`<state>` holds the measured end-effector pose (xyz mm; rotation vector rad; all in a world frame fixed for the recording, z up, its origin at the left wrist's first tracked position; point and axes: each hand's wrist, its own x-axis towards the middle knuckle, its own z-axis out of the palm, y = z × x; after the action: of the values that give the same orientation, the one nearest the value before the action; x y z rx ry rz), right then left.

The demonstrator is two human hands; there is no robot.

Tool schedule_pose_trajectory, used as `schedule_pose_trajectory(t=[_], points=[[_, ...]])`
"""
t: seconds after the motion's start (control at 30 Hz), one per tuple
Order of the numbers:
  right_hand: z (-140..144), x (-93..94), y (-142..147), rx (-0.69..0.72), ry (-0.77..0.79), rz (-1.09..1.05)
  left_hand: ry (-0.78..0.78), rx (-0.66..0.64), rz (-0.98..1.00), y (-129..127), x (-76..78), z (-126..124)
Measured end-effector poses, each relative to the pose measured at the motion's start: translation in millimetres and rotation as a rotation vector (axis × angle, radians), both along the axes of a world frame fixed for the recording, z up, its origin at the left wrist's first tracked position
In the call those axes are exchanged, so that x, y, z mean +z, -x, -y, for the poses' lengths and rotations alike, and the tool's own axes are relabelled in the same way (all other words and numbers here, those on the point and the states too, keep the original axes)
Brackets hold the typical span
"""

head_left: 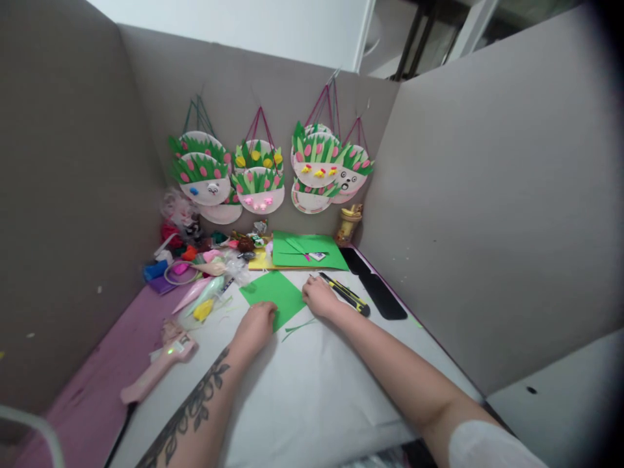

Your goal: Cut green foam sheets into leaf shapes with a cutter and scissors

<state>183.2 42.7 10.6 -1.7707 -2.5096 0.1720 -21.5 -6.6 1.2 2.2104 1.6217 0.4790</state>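
Left hand: the left hand (257, 323) lies flat on the near corner of the green paper (273, 294). It looks like it presses the sheet down so it does not slide. The fingers are mostly flat, not wrapped around anything.

Right hand: the right hand (319, 297) sits at the right edge of the green paper, fingers curled in. I cannot tell if it pinches something small.

Green paper: it lies flat on the white sheet (312, 383) that covers the worktop, in the middle, between both hands.

Green scraps: thin green strips (298, 328) lie on the white sheet just beside the paper.

Knife: a yellow and black cutter (347, 294) lies just beside the right hand, easy to grab.

More paper: a stack of green and yellow sheets (307, 252) waits at the back.

Glue gun: a pink glue gun (158, 367) lies to the left, well apart from the hands.

Craft bits: a pile of coloured bits (195, 260) sits at the back left, out of the way.

Wall: paper plate baskets (258, 172) with green leaves hang on the grey wall.
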Motion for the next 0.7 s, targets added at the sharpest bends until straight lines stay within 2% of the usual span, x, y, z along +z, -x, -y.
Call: schedule_pose_trajectory(t=[0.13,0.27,0.37,0.57,0.7], points=[[19,4.0,-1,0.098,0.039,-0.035,0.013,-0.039,-0.060,5,-1.9,-2],[40,9.3,-4,0.234,0.106,-0.212,0.009,-0.051,-0.031,4,-3.3,-3],[51,10.9,-5,0.227,0.091,-0.293,0.015,-0.057,-0.023,4,-4.1,-5],[59,2.7,-1,0.233,0.158,-0.314,0.027,-0.054,-0.021,4,-2.7,-4],[63,-2.1,4,0.254,0.138,-0.296,0.034,-0.053,-0.026,3,-2.9,-4]])
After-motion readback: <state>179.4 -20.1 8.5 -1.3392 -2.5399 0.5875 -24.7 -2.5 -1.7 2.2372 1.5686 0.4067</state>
